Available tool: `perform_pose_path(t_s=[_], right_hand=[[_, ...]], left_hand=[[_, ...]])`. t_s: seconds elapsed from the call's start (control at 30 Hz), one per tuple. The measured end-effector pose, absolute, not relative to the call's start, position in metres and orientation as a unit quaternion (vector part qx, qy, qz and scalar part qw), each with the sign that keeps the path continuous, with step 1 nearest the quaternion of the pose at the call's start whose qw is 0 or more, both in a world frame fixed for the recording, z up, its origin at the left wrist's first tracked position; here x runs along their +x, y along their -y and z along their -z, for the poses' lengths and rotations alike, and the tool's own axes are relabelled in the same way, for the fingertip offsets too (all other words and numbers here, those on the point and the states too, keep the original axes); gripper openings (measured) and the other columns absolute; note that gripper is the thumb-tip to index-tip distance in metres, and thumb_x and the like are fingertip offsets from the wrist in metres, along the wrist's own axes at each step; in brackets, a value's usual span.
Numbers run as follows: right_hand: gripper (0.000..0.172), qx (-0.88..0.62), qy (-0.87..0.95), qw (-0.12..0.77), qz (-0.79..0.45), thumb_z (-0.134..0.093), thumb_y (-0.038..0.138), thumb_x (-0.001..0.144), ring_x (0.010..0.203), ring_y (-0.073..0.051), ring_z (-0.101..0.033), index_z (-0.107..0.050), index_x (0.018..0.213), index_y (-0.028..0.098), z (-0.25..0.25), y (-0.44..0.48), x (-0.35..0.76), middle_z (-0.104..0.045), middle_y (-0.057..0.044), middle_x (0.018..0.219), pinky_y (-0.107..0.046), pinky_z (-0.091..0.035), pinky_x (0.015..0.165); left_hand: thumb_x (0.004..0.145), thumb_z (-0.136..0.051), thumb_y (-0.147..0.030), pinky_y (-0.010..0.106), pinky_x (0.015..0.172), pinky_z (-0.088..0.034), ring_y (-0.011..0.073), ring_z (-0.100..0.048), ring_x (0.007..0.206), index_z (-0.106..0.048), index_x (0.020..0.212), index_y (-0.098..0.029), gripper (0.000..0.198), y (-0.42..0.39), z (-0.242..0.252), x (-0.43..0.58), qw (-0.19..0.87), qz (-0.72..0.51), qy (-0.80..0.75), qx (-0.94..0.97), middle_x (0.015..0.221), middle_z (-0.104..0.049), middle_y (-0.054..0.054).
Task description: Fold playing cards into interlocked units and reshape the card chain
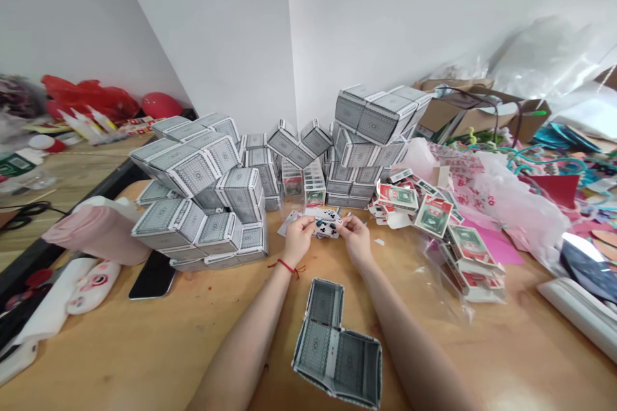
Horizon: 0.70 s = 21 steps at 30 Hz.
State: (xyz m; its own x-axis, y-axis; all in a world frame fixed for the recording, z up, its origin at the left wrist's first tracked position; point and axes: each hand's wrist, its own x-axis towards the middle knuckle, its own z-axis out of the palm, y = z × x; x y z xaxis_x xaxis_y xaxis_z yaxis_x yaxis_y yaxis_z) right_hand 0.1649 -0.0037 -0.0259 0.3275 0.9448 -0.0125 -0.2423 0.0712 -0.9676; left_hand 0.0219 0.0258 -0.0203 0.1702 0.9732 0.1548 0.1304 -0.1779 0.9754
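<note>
My left hand [297,241] and my right hand [356,237] pinch opposite ends of playing cards [328,227] showing black clubs faces. More loose cards [288,221] lie on the table just behind my left hand. Between my forearms sits an L-shaped piece folded from cards [318,343], its patterned grey backs showing and its compartments open upward. Behind my hands, grey card-built blocks are stacked in a left pile [197,170] and a right pile [366,141]. A V-shaped card block [299,144] stands between them, above upright card boxes [313,185].
Torn red-and-green card boxes [434,213] and clear plastic wrap [438,276] lie at the right, near a plastic bag [501,196] and a cardboard box [463,115]. At the left are a phone [153,275], a pink roll [99,231] and a white pouch [94,286].
</note>
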Motion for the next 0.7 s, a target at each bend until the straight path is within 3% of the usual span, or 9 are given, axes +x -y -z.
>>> perform_pose_path(t_s=[0.27, 0.47, 0.7], right_hand=[[0.034, -0.516, 0.338, 0.636, -0.464, -0.075, 0.039, 0.048, 0.05, -0.011, -0.047, -0.049, 0.059, 0.019, 0.0283, 0.0027, 0.1674, -0.052, 0.003, 0.053, -0.025, -0.038, 0.051], [0.031, -0.507, 0.379, 0.628, -0.453, -0.07, 0.042, 0.057, 0.051, -0.01, -0.046, -0.05, 0.065, 0.019, 0.0244, 0.004, 0.1679, -0.052, 0.004, 0.057, -0.023, -0.036, 0.05], [0.029, -0.492, 0.415, 0.596, -0.48, -0.071, 0.039, 0.057, 0.056, -0.013, -0.052, -0.053, 0.067, 0.018, 0.0245, 0.004, 0.167, -0.057, 0.002, 0.061, -0.027, -0.042, 0.058]], left_hand=[[0.068, -0.056, -0.026, 0.025, 0.06, -0.042, 0.0133, -0.054, 0.061, -0.065, 0.064, -0.016, 0.014, -0.0263, 0.013, 0.0168, 0.445, -0.448, -0.46, 0.624, 0.065, -0.063, 0.0], [0.067, -0.057, -0.026, 0.021, 0.053, -0.04, 0.0103, -0.05, 0.055, -0.06, 0.06, -0.014, 0.014, -0.0279, 0.0192, 0.0177, 0.458, -0.467, -0.459, 0.601, 0.057, -0.056, -0.002], [0.066, -0.06, -0.029, 0.025, 0.055, -0.049, 0.0102, -0.054, 0.057, -0.052, 0.065, -0.014, 0.017, -0.0294, 0.0225, 0.0211, 0.535, -0.505, -0.445, 0.51, 0.062, -0.054, -0.002]])
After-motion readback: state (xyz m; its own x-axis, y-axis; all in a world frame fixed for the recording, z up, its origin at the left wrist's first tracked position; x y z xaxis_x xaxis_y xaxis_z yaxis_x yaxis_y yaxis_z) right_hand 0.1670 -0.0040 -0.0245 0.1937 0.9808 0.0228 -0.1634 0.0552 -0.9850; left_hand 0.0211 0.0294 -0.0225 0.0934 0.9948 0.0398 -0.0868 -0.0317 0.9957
